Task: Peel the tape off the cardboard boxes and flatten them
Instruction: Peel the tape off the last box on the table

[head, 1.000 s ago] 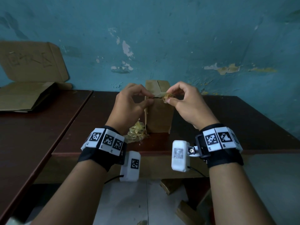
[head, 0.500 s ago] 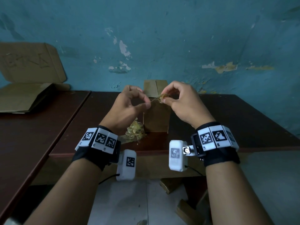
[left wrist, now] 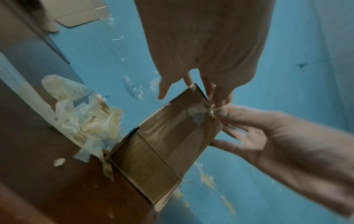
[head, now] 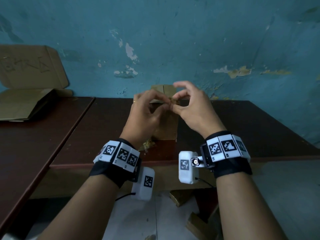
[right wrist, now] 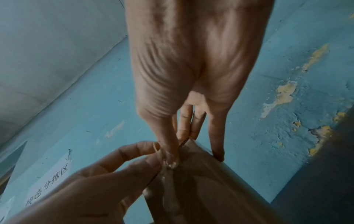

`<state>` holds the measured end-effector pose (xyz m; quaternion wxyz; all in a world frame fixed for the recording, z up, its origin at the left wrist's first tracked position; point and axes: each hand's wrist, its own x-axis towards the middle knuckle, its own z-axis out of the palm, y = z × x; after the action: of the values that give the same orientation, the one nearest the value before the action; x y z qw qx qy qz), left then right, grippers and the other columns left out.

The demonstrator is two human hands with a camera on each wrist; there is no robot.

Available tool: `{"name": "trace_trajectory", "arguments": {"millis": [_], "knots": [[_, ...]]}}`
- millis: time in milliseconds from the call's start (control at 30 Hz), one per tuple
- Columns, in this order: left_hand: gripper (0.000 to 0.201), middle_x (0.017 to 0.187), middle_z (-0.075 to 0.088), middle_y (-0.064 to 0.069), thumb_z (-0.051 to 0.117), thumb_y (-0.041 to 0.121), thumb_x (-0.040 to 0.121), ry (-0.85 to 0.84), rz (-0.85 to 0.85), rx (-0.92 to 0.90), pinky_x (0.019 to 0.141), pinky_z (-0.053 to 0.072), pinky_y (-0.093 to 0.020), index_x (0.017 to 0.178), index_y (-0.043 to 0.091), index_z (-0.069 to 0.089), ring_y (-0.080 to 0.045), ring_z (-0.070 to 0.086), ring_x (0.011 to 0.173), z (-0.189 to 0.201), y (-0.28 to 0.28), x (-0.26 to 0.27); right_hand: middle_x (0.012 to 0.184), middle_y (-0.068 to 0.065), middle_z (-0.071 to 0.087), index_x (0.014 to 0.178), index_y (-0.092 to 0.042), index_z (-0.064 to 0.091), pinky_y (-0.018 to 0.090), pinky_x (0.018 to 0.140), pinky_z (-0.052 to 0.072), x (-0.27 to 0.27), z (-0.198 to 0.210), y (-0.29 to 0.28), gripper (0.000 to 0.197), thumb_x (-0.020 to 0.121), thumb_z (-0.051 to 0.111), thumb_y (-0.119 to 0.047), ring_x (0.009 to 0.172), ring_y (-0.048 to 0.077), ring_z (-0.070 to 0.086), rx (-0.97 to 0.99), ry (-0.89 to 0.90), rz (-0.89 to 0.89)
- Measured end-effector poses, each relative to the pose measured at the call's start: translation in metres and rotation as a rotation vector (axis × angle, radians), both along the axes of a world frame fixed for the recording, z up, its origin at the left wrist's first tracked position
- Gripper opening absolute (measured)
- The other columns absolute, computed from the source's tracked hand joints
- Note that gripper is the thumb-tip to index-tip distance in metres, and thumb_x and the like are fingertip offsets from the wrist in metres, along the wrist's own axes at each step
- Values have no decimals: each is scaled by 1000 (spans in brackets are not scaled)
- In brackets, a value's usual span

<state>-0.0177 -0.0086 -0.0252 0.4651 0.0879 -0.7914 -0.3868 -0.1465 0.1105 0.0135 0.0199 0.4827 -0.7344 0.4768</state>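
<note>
A small brown cardboard box (head: 167, 126) stands upright on the dark wooden table (head: 242, 132) near the wall. Both hands meet over its top edge. My right hand (head: 173, 104) pinches a small crumpled wad of tape (head: 174, 100) between thumb and forefinger, its other fingers lifted. My left hand (head: 166, 106) pinches the thin strand of the same tape right beside it. In the left wrist view the tape wad (left wrist: 211, 111) sits at the top corner of the box (left wrist: 168, 145). The right wrist view shows the strand (right wrist: 166, 162) running down the box (right wrist: 206, 194).
A heap of peeled clear tape (left wrist: 86, 121) lies on the table to the left of the box. Flattened cardboard (head: 22, 104) lies on a second table at far left, with another sheet (head: 31, 66) leaning on the blue wall. Cardboard scraps (head: 180, 196) lie on the floor.
The hands have come together at the box's top. The strand stretched between them half a second ago is now gathered between the fingertips.
</note>
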Motion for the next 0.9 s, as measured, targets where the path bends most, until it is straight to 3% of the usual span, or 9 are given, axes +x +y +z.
{"name": "trace_trajectory", "arguments": {"millis": [100, 200, 267, 333, 467, 567, 633, 800, 900], "knots": [[28, 101, 67, 2, 74, 1, 93, 27, 46, -2, 92, 59, -49, 107, 18, 57, -19, 68, 103, 1, 6, -3, 104, -12, 73, 155, -28, 45, 9, 96, 37, -3, 0, -1, 86, 84, 94, -24, 113, 3, 65, 5, -30, 23], [37, 100, 68, 2, 73, 0, 95, 11, 7, 58, 92, 60, -34, 120, 15, 50, -10, 71, 98, 7, 11, -2, 114, -10, 72, 155, -31, 43, 38, 116, 44, -8, -2, 4, 88, 83, 90, -13, 126, 10, 63, 17, -120, 95], [45, 106, 66, 3, 70, 2, 97, -35, 21, 35, 97, 57, -29, 134, 17, 51, -8, 70, 102, 8, 8, -2, 121, -11, 71, 154, -34, 43, 49, 118, 46, -9, -2, 7, 90, 77, 80, -4, 134, 13, 60, 19, -170, 146], [40, 111, 59, 2, 68, 7, 99, -99, 94, -92, 101, 52, -25, 138, 18, 61, -9, 64, 108, 8, 6, -2, 124, -10, 69, 153, -32, 45, 45, 115, 50, -6, -2, 6, 85, 80, 74, 2, 135, 14, 59, 1, -164, 144], [23, 112, 49, 0, 66, 6, 99, -106, 158, -151, 97, 46, -9, 121, 11, 73, -7, 58, 104, 9, 3, -1, 142, -1, 53, 144, -23, 59, 15, 99, 51, -4, -2, 1, 65, 88, 79, 3, 137, 11, 58, 0, -76, 48], [20, 110, 53, 6, 62, -1, 98, -50, 102, -119, 90, 49, -13, 110, 14, 68, 1, 60, 102, 9, -2, 3, 142, -1, 49, 133, -23, 70, 20, 108, 48, -7, -1, 3, 50, 88, 86, -8, 133, 9, 59, 1, -50, -3], [23, 109, 65, 3, 59, -4, 98, -11, 67, -66, 91, 56, -29, 108, 16, 66, -7, 66, 104, 5, -8, 4, 142, -2, 52, 136, -25, 70, 28, 115, 44, -6, 1, 6, 49, 91, 86, -20, 133, 9, 56, 43, -26, -14], [25, 109, 76, -8, 59, -9, 100, 49, -52, 139, 95, 60, -49, 103, 14, 69, -29, 74, 104, 2, -9, 7, 172, 1, 30, 167, -37, 34, 34, 127, 26, 2, 5, 12, 102, 82, 92, -38, 159, 14, 26, 122, -103, 56], [19, 112, 76, -7, 58, -9, 100, 21, -126, 202, 91, 59, -49, 102, 6, 69, -34, 73, 105, 4, -4, 7, 180, 5, 11, 164, -40, 40, 28, 126, 17, 6, 4, 10, 95, 85, 92, -33, 165, 20, 14, 193, -54, 52]]}}
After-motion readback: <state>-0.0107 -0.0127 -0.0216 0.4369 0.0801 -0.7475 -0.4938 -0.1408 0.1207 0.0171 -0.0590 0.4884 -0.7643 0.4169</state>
